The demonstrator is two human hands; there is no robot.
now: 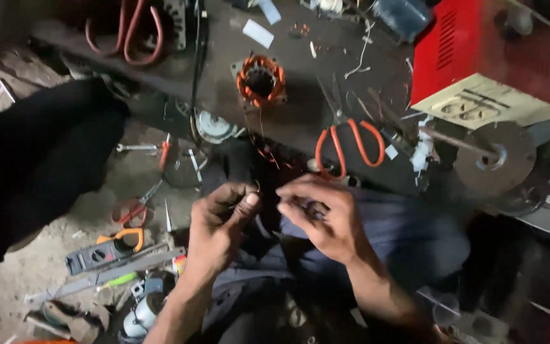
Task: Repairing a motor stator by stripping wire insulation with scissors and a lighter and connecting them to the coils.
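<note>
My left hand [219, 224] and my right hand [321, 213] are close together over my lap, fingers pinched. A thin copper wire [263, 151] runs from between them up to a motor stator [261, 80] wound with orange copper coils, which sits on the dark workbench [224, 57]. My left thumb and forefinger pinch the wire's end near a small loop. My right fingers curl beside it; the wire there is too thin to make out.
Orange-handled scissors [345, 143] lie on the bench edge just beyond my right hand. A red metal box [479, 51] stands at the right, with a round metal disc [501, 156] below it. On the floor at left lie a multimeter [106, 250], pliers [136, 207] and other tools.
</note>
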